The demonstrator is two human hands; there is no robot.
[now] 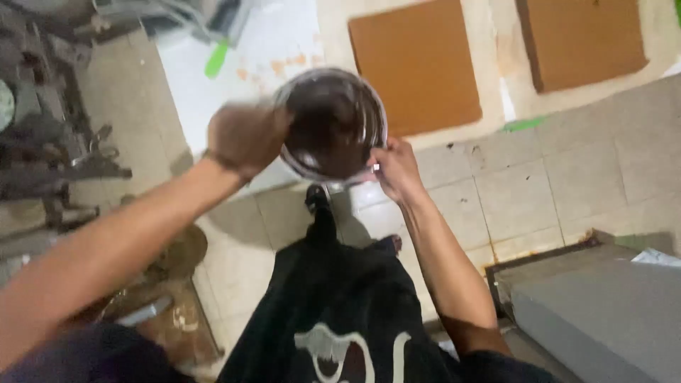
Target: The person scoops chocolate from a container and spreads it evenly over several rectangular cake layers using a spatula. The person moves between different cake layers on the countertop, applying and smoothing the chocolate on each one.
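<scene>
Metal round bowl (332, 124), dark inside | left hand (245, 138) and right hand (397, 169) gripping rim

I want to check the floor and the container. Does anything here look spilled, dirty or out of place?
Yes. Orange smears stain the white sheet beyond the round container, which the left hand and right hand hold. A green streak marks the tiled floor by the brown boards.

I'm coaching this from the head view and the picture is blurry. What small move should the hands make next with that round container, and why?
Probably steady it first: the left hand is motion-blurred at the rim of the round container, the right hand grips its other edge, and it hangs above the tiled floor with dark contents.
</scene>
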